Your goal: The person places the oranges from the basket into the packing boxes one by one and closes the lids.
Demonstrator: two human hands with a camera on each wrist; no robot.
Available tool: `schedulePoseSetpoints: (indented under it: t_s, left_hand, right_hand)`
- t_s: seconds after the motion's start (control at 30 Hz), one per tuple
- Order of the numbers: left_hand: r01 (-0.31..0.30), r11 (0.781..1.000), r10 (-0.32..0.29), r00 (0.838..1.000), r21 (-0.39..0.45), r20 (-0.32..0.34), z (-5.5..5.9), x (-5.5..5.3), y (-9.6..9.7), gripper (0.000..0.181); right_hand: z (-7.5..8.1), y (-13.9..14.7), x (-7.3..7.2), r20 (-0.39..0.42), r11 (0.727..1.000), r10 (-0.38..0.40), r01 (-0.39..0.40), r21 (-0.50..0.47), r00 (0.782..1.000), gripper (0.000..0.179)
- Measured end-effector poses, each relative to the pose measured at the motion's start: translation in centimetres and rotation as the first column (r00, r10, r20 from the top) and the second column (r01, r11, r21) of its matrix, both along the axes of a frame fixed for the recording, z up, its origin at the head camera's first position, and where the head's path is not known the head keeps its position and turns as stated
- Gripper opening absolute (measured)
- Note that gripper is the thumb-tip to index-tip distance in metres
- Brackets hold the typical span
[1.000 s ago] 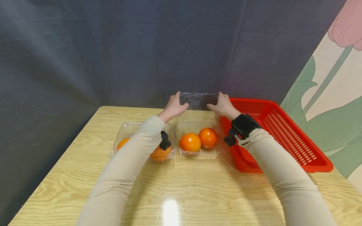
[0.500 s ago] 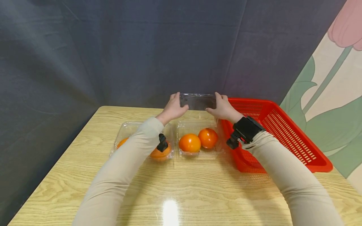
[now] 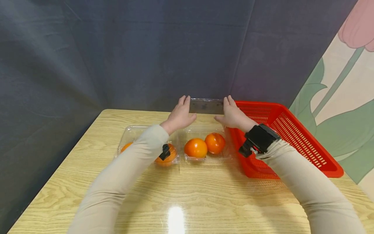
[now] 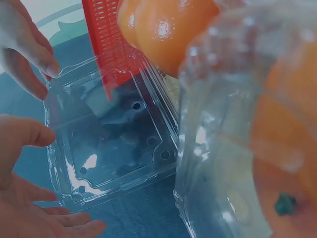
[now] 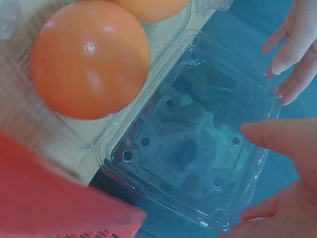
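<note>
In the head view, two shiny orange round fruits (image 3: pixel 195 148) sit in the base of a clear plastic clamshell box (image 3: pixel 201 130). Its hinged lid (image 5: pixel 190 134) stands raised at the far side, with small round holes in it. My left hand (image 3: pixel 180 116) is at the lid's left edge, fingers nearly straight and thumb spread toward the middle. On the opposite edge, my right hand (image 3: pixel 233 115) has its fingers extended too. The wrist views show thumbs and fingertips near or at the lid's outer rim; firm contact cannot be told.
A second clear box (image 3: pixel 135 131) with orange fruits (image 3: pixel 167 158) stands to the left, partly hidden by my left sleeve. A red slotted basket (image 3: pixel 295 136) is close on the right. Behind the wooden table (image 3: pixel 201 201) hangs a dark curtain (image 3: pixel 163 58).
The fingers of both hands have straightened at the lid's edges. The lid has tipped slightly lower, and my right wrist has shifted a little right and nearer. The fruits have barely moved.
</note>
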State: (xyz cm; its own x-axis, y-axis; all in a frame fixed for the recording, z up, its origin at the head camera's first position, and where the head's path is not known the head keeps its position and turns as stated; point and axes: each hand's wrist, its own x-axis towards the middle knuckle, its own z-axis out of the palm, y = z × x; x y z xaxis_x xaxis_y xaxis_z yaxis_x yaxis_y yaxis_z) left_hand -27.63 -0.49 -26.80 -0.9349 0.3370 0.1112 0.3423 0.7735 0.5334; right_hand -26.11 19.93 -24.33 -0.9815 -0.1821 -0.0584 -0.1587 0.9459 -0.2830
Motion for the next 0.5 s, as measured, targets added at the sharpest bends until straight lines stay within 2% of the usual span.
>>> schedulePoseSetpoints:
  t_s: [0.23,0.5]
  left_hand:
    - [0.030,0.998,-0.032,0.999,-0.046,-0.027,0.2,0.9,-0.2,0.078]
    - [0.038,0.992,-0.048,0.995,-0.119,-0.082,0.0,1.3,-0.6,0.080]
  right_hand:
    - [0.3,0.2,1.0,-0.011,0.999,0.029,-0.029,0.025,1.000,0.088]
    - [0.2,0.1,1.9,-0.031,0.998,0.051,-0.049,0.037,0.998,0.090]
